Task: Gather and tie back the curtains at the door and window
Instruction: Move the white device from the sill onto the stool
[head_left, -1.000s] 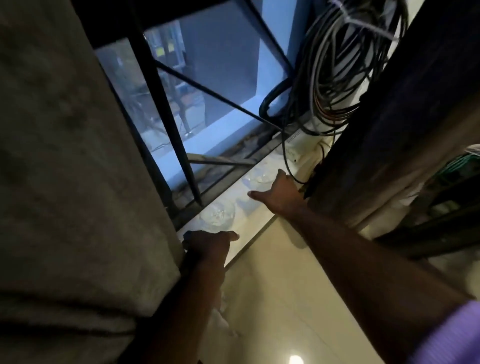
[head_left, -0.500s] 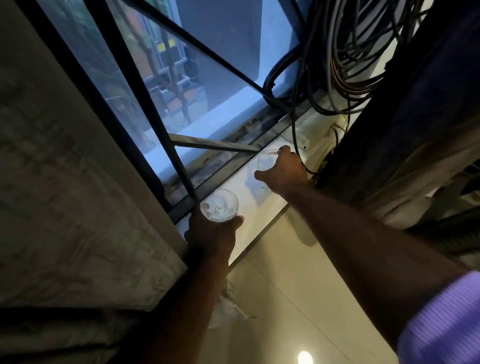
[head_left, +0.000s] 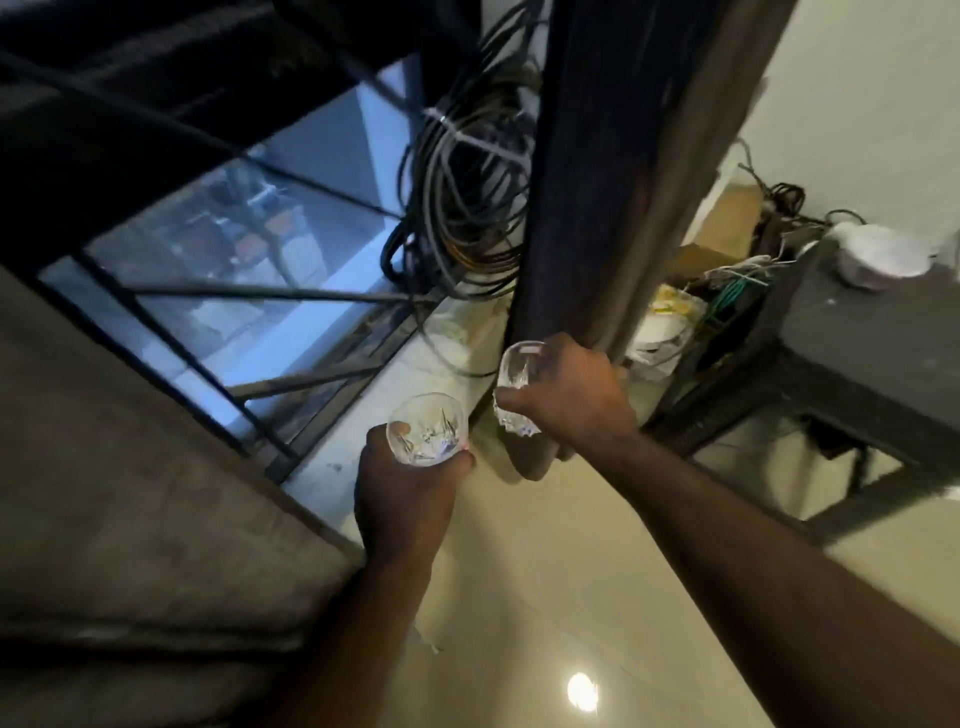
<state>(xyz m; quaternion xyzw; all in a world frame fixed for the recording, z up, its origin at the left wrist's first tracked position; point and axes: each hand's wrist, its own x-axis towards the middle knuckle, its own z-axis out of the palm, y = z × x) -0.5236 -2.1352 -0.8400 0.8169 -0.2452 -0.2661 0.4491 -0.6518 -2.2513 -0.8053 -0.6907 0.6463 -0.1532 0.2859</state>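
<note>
A grey-beige curtain (head_left: 130, 493) hangs at the left of the window (head_left: 234, 291). A dark curtain (head_left: 613, 171) hangs bunched at the window's right side. My left hand (head_left: 405, 499) grips a clear cut-glass tumbler (head_left: 428, 428) from below, held above the white sill (head_left: 363, 431). My right hand (head_left: 566, 400) grips a second clear glass (head_left: 517, 387), tilted, just in front of the dark curtain's lower edge. Both glasses are off the sill.
A thick coil of black and grey cables (head_left: 462, 208) hangs in the window's right corner. A dark metal rack (head_left: 841, 374) with wires and a white bag stands at the right. Glossy cream floor tiles (head_left: 545, 597) lie below.
Both hands have lifted their glasses off the sill and drawn them back towards me. The view has swung right, showing more of the dark curtain and the rack.
</note>
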